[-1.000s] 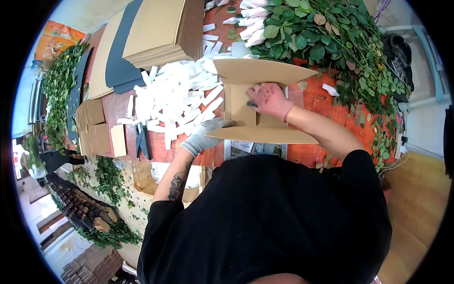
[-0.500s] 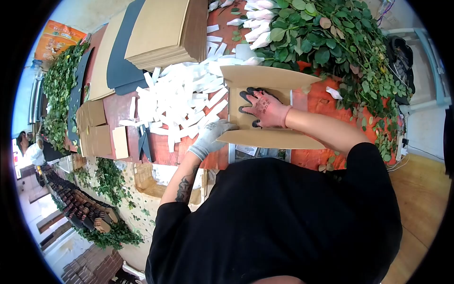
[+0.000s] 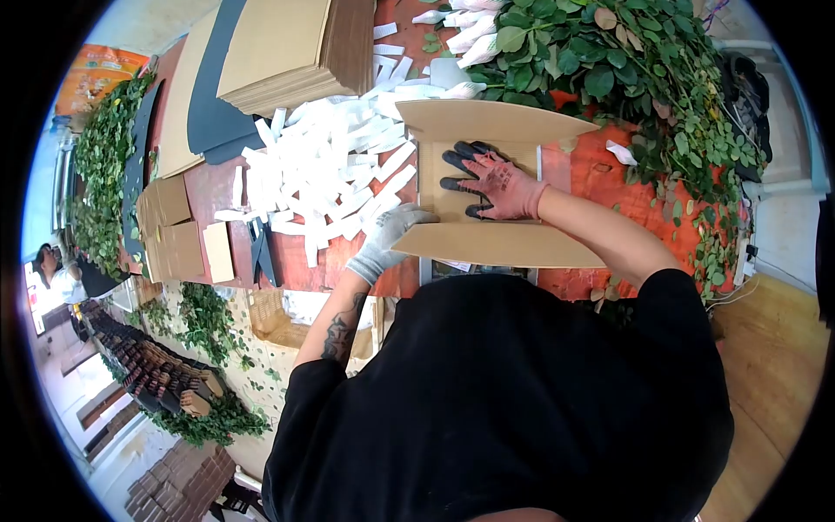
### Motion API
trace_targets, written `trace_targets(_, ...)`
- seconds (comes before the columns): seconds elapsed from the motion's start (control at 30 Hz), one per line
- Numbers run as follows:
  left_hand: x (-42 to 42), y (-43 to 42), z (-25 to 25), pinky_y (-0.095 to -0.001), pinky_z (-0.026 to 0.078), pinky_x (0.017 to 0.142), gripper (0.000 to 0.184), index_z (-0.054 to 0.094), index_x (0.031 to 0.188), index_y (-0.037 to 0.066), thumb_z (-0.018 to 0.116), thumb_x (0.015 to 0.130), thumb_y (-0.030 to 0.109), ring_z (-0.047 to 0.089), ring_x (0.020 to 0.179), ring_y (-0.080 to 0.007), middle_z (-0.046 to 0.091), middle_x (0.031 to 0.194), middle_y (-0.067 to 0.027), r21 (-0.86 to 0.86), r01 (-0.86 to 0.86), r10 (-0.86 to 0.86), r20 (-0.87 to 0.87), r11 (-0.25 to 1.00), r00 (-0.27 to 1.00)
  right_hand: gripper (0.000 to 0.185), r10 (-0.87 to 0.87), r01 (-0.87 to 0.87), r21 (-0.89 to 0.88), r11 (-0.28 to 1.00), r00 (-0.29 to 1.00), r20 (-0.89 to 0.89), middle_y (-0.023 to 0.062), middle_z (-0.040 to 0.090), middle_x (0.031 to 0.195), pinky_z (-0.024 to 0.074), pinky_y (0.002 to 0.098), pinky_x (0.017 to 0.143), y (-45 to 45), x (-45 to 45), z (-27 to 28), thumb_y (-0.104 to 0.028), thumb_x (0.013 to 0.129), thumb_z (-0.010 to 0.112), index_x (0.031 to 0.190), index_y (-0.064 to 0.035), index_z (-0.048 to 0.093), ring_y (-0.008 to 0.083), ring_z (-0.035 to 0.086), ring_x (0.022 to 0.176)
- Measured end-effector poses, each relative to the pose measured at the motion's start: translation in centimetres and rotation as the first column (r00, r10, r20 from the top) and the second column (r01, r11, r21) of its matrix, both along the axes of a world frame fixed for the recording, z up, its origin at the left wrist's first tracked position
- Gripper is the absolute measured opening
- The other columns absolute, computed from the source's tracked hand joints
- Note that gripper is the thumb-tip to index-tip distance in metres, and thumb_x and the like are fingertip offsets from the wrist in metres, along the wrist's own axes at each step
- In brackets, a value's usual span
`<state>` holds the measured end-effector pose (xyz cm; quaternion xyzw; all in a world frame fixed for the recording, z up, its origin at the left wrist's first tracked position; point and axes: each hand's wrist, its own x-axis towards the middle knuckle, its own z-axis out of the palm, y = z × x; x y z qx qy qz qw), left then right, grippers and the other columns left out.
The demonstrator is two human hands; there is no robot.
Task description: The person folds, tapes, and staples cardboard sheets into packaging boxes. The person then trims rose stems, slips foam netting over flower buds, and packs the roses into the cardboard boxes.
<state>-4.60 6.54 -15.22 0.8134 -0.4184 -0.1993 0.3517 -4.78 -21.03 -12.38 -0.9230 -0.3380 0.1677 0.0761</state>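
Note:
A cardboard sheet [image 3: 500, 245] with raised front and back flaps stands on the red table [image 3: 600, 183]. My right hand [image 3: 500, 184], in a pink glove with dark fingertips, lies with spread fingers on the cardboard between the flaps. My left hand [image 3: 393, 237], in a pale grey glove, is at the left end of the front flap. Its fingers are pressed together and hold the cardboard's edge, partly hidden by it. Many white strips [image 3: 322, 165] are heaped just left of the cardboard.
A tall cardboard stack [image 3: 278, 52] stands at the back left beside dark sheets [image 3: 209, 96]. Leafy stems [image 3: 609, 70] with white-wrapped heads [image 3: 474, 43] fill the back right. Black scissors [image 3: 262, 252] lie at the left. Another person [image 3: 65, 274] is at the far left.
My right hand has gone from bent fingers to a flat, spread position on the cardboard. My left hand stays at the left edge. The view has shifted slightly.

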Motion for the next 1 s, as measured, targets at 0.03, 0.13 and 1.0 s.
trace_targets(0.03, -0.1, 0.0, -0.4, -0.0378, 0.046, 0.087, 0.033, 0.062, 0.107, 0.011, 0.059, 0.077, 0.025, 0.057, 0.102, -0.0295, 0.061, 0.109, -0.0102, -0.006, -0.009, 0.009, 0.013, 1.000, 1.000, 0.062, -0.019, 0.019, 0.001, 1.000, 1.000, 0.002, 0.0158, 0.030, 0.143, 0.0160, 0.0492, 0.110, 0.1, 0.0, -0.2, -0.046, 0.077, 0.058, 0.134, -0.0253, 0.044, 0.0356, 0.023, 0.134)
trace_targets(0.13, -0.2, 0.0, -0.4, -0.0382, 0.046, 0.087, 0.035, 0.062, 0.108, 0.011, 0.061, 0.075, 0.024, 0.057, 0.102, -0.0306, 0.061, 0.109, -0.0104, -0.007, -0.020, 0.020, 0.045, 1.000, 0.999, 0.063, 0.009, -0.008, -0.029, 1.000, 1.000, 0.018, 0.0157, 0.031, 0.143, 0.0171, 0.0496, 0.110, 1.4, 0.6, 3.0, -0.047, 0.076, 0.059, 0.133, -0.0242, 0.045, 0.0352, 0.026, 0.133)
trace_targets(1.0, -0.9, 0.5, -0.7, -0.0298, 0.050, 0.079, 0.029, 0.063, 0.107, 0.015, 0.052, 0.083, 0.024, 0.062, 0.097, -0.0187, 0.064, 0.110, -0.0017, 0.073, -0.099, 0.090, 0.119, 0.992, 0.989, 0.070, 0.252, -0.253, -0.047, 0.966, 0.967, -0.029, 0.0110, 0.029, 0.146, 0.0138, 0.0473, 0.112, 0.7, 2.6, 0.5, -0.053, 0.074, 0.057, 0.135, -0.0208, 0.043, 0.0336, 0.025, 0.134)
